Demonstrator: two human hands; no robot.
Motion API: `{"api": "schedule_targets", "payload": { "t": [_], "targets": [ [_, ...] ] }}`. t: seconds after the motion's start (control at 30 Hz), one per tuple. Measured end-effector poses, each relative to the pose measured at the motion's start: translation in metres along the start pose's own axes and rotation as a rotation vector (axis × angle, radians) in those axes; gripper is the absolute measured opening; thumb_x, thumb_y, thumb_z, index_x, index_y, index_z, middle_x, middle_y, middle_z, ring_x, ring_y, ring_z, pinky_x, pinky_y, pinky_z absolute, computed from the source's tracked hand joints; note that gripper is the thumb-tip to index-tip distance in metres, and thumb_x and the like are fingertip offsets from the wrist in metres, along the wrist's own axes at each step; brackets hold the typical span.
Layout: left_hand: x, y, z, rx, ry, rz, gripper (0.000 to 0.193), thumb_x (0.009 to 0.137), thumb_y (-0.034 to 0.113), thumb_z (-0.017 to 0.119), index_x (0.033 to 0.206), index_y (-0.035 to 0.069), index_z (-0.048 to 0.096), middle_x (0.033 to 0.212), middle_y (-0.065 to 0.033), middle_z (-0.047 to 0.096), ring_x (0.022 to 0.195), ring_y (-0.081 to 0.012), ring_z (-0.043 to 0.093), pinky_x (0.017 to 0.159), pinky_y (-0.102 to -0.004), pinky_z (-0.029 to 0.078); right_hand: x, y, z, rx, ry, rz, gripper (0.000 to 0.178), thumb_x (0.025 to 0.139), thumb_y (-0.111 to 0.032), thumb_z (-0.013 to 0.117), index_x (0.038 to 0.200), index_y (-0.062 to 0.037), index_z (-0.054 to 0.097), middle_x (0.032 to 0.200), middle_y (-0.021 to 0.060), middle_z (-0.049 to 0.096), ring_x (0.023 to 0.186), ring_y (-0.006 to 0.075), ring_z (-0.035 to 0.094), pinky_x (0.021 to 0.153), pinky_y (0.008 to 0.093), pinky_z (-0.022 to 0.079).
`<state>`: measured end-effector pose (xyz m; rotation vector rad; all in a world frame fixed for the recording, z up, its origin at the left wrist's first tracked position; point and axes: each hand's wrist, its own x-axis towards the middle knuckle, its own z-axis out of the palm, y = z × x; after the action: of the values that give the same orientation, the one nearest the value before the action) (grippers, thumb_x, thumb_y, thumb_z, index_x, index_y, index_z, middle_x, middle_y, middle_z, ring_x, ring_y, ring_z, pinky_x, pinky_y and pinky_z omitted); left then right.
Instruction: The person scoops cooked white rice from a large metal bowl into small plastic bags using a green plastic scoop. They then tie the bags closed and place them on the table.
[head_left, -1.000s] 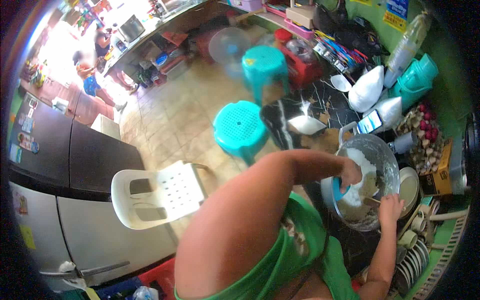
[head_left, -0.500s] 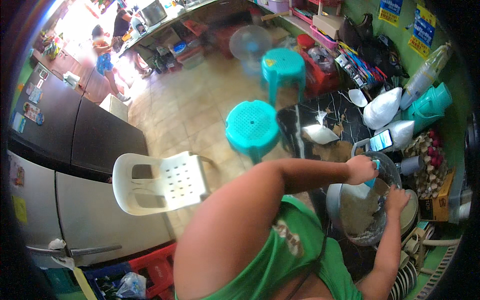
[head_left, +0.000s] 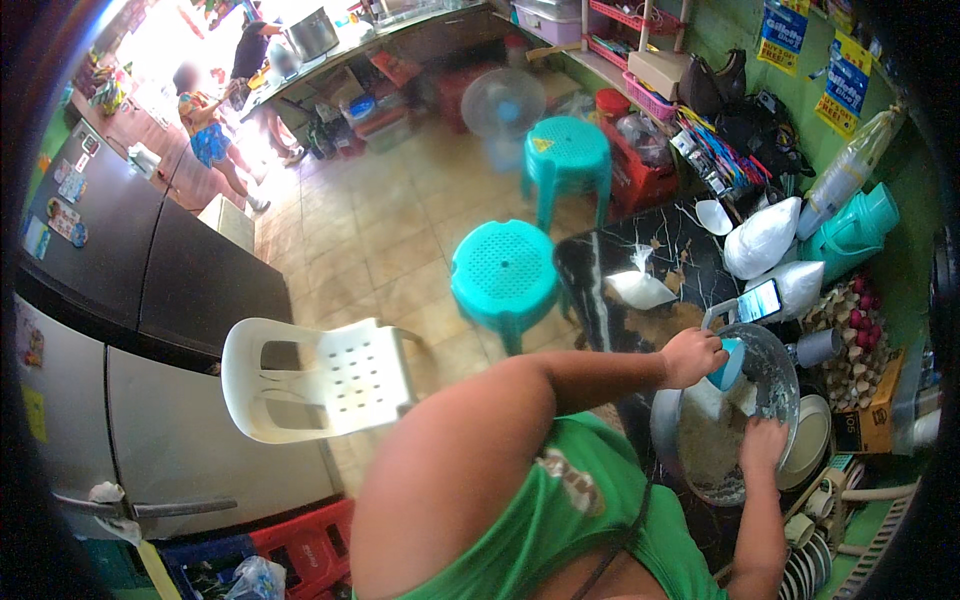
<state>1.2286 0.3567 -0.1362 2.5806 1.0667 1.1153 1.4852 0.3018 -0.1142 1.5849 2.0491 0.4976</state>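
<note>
A wide metal pot [head_left: 783, 360] stands on the black marble-patterned table, with a pale brown, doughy mixture [head_left: 715, 450] inside and white residue along its wall. Over the far side of the pot, my left hand [head_left: 693, 358] is closed on a turquoise plastic cup [head_left: 729, 366], tilted towards the mixture. White powder [head_left: 703, 402] lies below the cup on the mixture. My right hand [head_left: 764, 442] is inside the pot at its right side, fingers curled down at the mixture. Whatever those fingers hold is hidden.
A tied bag of white powder [head_left: 640, 287], a phone [head_left: 760, 300] and larger white bags [head_left: 762, 240] sit beyond the pot. Plates [head_left: 806, 445] and egg trays [head_left: 850, 340] stand to its right. Turquoise stools [head_left: 504, 275] and a white chair [head_left: 325, 380] are left. Two people are far off.
My left hand has moved left with the cup, which now shows more of its side. My right hand has shifted left from near the rim to over the mixture.
</note>
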Motion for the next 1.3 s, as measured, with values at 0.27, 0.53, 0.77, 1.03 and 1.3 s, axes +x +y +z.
{"api": "schedule_targets", "payload": {
  "t": [0.27, 0.53, 0.77, 1.03, 1.3],
  "targets": [
    [0.006, 0.001, 0.0, -0.334, 0.01, -0.337, 0.02, 0.074, 0.01, 0.059, 0.091, 0.004, 0.051, 0.088, -0.0144, 0.055, 0.086, -0.0336, 0.055, 0.07, -0.0417, 0.045, -0.042, -0.015, -0.015, -0.006, -0.003, -0.137, 0.016, 0.063, -0.012, 0.061, 0.079, -0.0087, 0.064, 0.073, 0.0072, 0.062, 0.078, 0.0225, 0.057, 0.078, 0.039, 0.039],
    [0.014, 0.001, 0.018, -0.531, 0.438, -0.541, 0.026, 0.073, 0.004, 0.064, 0.094, 0.002, 0.049, 0.094, -0.0179, 0.055, 0.088, -0.0369, 0.053, 0.075, -0.0407, 0.045, 0.002, 0.015, -0.053, 0.044, -0.072, 0.189, 0.01, 0.071, -0.015, 0.06, 0.08, -0.0117, 0.062, 0.076, 0.0068, 0.062, 0.081, 0.0232, 0.059, 0.072, 0.0386, 0.041],
    [0.021, 0.011, 0.025, -0.604, 0.68, -0.599, 0.027, 0.072, -0.001, 0.063, 0.095, 0.002, 0.051, 0.097, -0.0179, 0.057, 0.092, -0.0342, 0.055, 0.079, -0.0373, 0.045, 0.083, 0.006, 0.013, 0.071, 0.05, 0.203, 0.012, 0.075, -0.017, 0.057, 0.086, -0.0134, 0.062, 0.079, 0.0045, 0.064, 0.082, 0.0219, 0.061, 0.075, 0.0377, 0.042],
    [0.021, 0.002, 0.049, -0.591, 0.723, -0.54, 0.034, 0.07, -0.008, 0.061, 0.101, 0.003, 0.053, 0.101, -0.0157, 0.058, 0.095, -0.0289, 0.057, 0.079, -0.0344, 0.046, 0.081, -0.036, 0.003, 0.098, 0.005, 0.083, 0.021, 0.075, -0.018, 0.055, 0.094, -0.0173, 0.062, 0.079, 0.0026, 0.062, 0.078, 0.021, 0.06, 0.077, 0.0381, 0.04],
    [0.022, 0.001, 0.053, -0.673, 0.738, -0.464, 0.043, 0.067, -0.017, 0.053, 0.105, 0.003, 0.05, 0.097, -0.0138, 0.056, 0.091, -0.0246, 0.056, 0.076, -0.0317, 0.048, 0.061, -0.05, 0.021, 0.091, 0.267, -0.023, 0.024, 0.071, -0.018, 0.056, 0.094, -0.0167, 0.063, 0.077, 0.0001, 0.062, 0.074, 0.0192, 0.058, 0.068, 0.0361, 0.039]
  ]
}}
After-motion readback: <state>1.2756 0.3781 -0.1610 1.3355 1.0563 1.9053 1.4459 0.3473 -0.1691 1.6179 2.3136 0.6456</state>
